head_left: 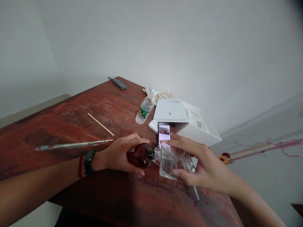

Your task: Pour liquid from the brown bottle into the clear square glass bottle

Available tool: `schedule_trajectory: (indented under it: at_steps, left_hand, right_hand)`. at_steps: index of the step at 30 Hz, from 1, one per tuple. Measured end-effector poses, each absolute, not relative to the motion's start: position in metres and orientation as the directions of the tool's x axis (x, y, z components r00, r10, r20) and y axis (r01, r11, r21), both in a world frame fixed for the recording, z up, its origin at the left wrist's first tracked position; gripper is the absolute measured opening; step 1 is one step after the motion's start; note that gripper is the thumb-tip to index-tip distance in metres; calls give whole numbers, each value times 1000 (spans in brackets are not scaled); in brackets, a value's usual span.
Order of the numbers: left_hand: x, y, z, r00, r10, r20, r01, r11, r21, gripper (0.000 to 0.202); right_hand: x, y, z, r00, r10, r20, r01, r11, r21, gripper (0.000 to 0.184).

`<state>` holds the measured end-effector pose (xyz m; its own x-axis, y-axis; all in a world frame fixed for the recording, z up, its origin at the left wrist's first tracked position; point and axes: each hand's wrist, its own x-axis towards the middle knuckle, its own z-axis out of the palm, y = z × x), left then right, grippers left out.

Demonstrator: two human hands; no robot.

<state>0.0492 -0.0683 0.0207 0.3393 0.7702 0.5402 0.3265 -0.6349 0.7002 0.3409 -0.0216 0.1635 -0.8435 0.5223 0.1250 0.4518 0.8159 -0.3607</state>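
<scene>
An amber bottle (139, 156) with a black neck lies on its side in the left hand (115, 154), its body cupped by the palm and fingers just above the tabletop. A clear square bottle (172, 164) sits tilted in the right hand (191, 160), its fingers spread around the body and its neck pointing at the amber bottle's neck. The two hands are apart but close, each clamped on its own bottle, and the bottles meet neck to neck over the table. The work in hand is this mouth-to-mouth hold; from this view I cannot tell whether the necks are actually joined or only touching. Both bottles are over a worn reddish-brown wooden table (71, 126). Just beyond the right hand lies a smartphone (164, 132) with its screen lit, and behind it stands an open white box (203, 132) with its white lid (170, 110). Farther off are a plastic water bottle (145, 108) with a green label, a thin wooden stick (100, 124), a long clear plastic sleeve (71, 145), and a grey power bank (119, 84). A black smartwatch (89, 162) circles the left wrist.
</scene>
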Motion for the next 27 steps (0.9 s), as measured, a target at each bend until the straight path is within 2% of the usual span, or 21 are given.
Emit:
schedule_trajectory:
  at_steps: [10,27]
  left_hand:
    - [48,-66,17,338,769,543,307,-635,708,93]
    - [48,-67,16,340,771,538,327,-634,701,97]
  right_hand:
    - [337,-19,168,-852,509,120,445,825,-348,56]
    - [337,-20,173,-827,559,61,510,792,-336,56]
